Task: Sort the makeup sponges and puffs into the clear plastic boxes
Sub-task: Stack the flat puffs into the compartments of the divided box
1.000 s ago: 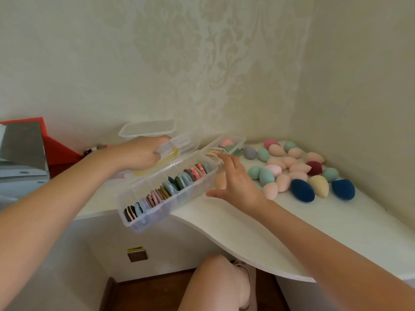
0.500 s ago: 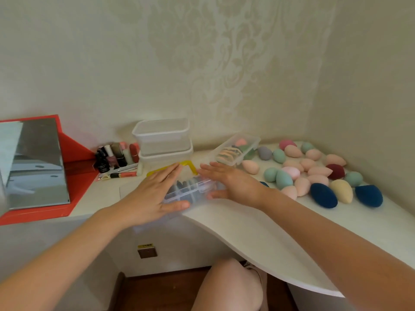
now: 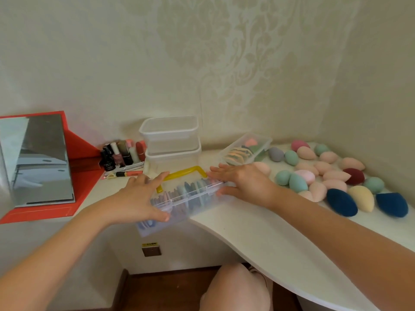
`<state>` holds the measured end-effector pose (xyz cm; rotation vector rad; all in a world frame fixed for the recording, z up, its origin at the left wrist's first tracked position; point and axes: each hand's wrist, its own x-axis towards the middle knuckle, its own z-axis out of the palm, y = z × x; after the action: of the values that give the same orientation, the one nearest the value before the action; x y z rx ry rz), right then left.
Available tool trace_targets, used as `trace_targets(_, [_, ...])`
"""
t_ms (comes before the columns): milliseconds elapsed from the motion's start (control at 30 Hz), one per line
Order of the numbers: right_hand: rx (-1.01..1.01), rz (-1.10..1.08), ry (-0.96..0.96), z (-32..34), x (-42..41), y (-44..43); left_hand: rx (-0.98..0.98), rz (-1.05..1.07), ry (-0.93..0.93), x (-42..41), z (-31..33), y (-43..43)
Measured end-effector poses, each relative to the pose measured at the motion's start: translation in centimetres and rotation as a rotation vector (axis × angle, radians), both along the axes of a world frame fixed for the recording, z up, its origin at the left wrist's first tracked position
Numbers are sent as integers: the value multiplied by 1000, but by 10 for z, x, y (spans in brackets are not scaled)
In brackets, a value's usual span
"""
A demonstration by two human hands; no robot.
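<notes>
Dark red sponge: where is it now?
Head view, right side of the counter, near the side wall: the dark red sponge lies between a pink sponge and a green sponge.

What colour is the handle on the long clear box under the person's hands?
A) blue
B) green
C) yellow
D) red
C: the handle on the clear box, between the left hand and the right hand, is yellow.
</notes>
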<state>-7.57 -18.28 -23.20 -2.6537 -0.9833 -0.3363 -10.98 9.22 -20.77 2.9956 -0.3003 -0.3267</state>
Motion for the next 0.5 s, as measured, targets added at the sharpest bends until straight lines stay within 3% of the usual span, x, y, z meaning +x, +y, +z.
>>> trace_targets(133, [23,-29,-62,-5,-1,3,-62,35,-56,-3,-4,-2])
trace_targets(300, [43,30,52,5,9,-2,-129,80,-70,-10,-4,-4])
trace_targets(400, [277,18,173,26,11,-23,-230,64,-39,-10,8,-2])
trace_targets(500, [449,-184,183,49,34,-63,-420,22,-61,-2,37,-8])
